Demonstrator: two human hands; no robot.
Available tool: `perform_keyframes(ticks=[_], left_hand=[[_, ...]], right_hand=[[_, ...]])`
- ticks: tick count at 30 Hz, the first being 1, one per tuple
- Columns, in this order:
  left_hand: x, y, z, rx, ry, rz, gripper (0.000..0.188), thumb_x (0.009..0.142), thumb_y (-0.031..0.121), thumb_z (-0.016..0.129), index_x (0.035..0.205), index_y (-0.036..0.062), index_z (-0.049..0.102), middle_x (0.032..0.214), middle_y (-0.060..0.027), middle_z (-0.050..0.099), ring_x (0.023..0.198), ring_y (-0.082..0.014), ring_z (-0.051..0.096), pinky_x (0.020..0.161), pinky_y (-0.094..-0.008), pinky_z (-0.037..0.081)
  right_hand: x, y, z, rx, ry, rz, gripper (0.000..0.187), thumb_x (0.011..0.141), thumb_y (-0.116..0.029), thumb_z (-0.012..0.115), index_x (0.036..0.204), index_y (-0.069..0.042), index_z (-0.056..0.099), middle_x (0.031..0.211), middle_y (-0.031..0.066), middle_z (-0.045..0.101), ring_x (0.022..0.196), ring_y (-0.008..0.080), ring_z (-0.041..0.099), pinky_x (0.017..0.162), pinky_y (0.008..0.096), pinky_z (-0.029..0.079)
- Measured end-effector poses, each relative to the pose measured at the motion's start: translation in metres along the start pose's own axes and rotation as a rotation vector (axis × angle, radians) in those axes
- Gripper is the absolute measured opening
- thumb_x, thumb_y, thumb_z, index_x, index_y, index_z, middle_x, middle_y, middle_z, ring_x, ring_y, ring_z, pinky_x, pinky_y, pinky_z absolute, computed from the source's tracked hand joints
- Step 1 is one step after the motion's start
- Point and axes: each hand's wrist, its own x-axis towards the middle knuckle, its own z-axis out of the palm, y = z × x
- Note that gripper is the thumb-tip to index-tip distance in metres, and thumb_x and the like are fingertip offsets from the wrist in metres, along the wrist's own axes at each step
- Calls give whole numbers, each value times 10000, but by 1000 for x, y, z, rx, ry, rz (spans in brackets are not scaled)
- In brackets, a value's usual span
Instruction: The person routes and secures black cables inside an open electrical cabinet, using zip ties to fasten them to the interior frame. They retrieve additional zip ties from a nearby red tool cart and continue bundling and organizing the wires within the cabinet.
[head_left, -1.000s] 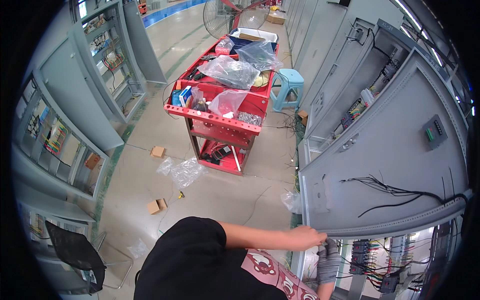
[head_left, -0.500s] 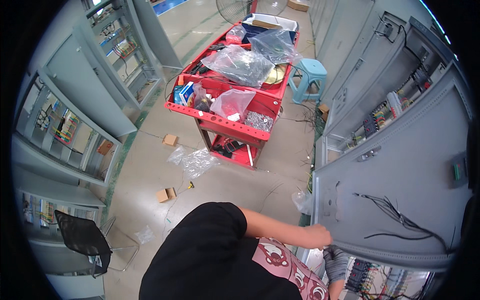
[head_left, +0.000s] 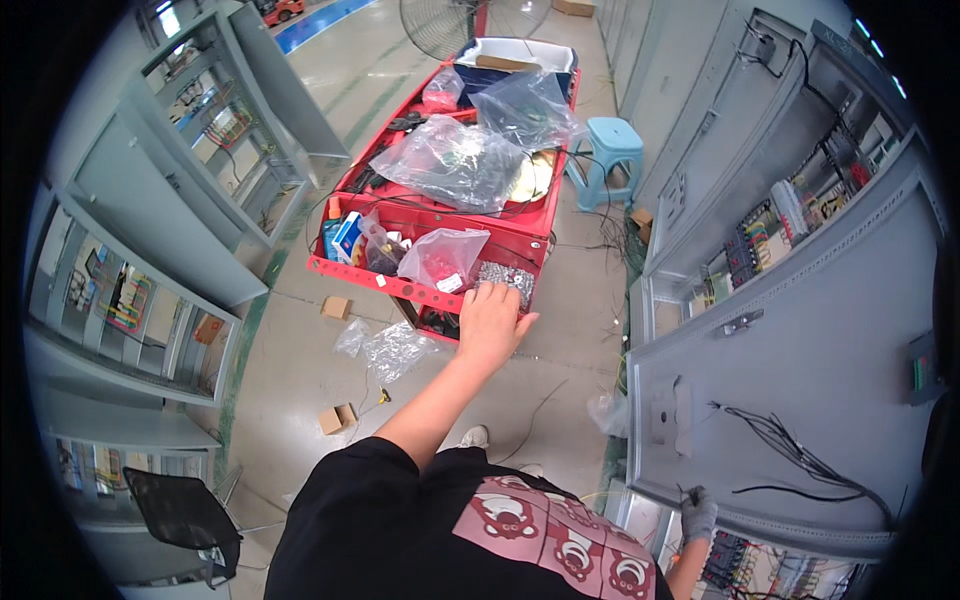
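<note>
My left hand (head_left: 490,325), bare, reaches over the near rim of a red tool cart (head_left: 410,285). Its fingers are stretched toward a compartment of small silvery metal fasteners (head_left: 508,277), with the thumb held apart; the fingertips partly cover the pile. Low on the right, my right hand (head_left: 698,515) wears a grey glove and is by the lower edge of a grey cabinet door (head_left: 780,350). Its fingers are closed around something small and dark that I cannot make out. Beside the fasteners lies a clear bag of red parts (head_left: 442,260).
Large plastic bags (head_left: 450,160) cover the cart's top. A blue stool (head_left: 608,160) stands right of it, a black chair (head_left: 185,515) at lower left. Small cardboard boxes (head_left: 337,419) and plastic wrap (head_left: 395,350) lie on the floor. Black wires (head_left: 790,450) hang on the door.
My left hand has left the right hand at the cabinet and swung forward and left to the cart's fasteners. The right hand has shifted slightly right, staying by the door's edge.
</note>
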Motion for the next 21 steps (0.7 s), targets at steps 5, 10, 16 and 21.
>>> perform_keyframes(ticks=[5,10,16,21], left_hand=[[-5,-8,11,-25,-108,90,213,738,227,671,860,95,557,846,-54,536,860,-232,515,749,-374,385],[-4,-21,-5,-45,-198,193,210,684,170,674,845,101,559,825,-47,530,858,-234,523,729,-364,388],[-28,-22,-28,-138,-130,218,341,691,361,722,749,82,534,750,-57,492,761,-249,502,708,-368,372],[-68,-37,-45,34,-200,258,338,694,380,714,705,101,523,735,-39,507,758,-242,495,730,-366,356]], right_hand=[[39,30,29,-10,-135,48,70,762,-19,642,819,11,612,710,95,641,630,122,565,579,306,474],[61,71,47,-65,-48,-42,58,781,34,621,820,1,594,670,45,596,602,91,508,547,260,453],[70,59,38,84,-184,111,32,802,-2,625,806,-5,593,659,27,579,621,84,488,566,270,438],[65,58,41,35,-232,106,45,787,-23,627,826,-8,609,679,77,612,607,128,512,594,293,453]])
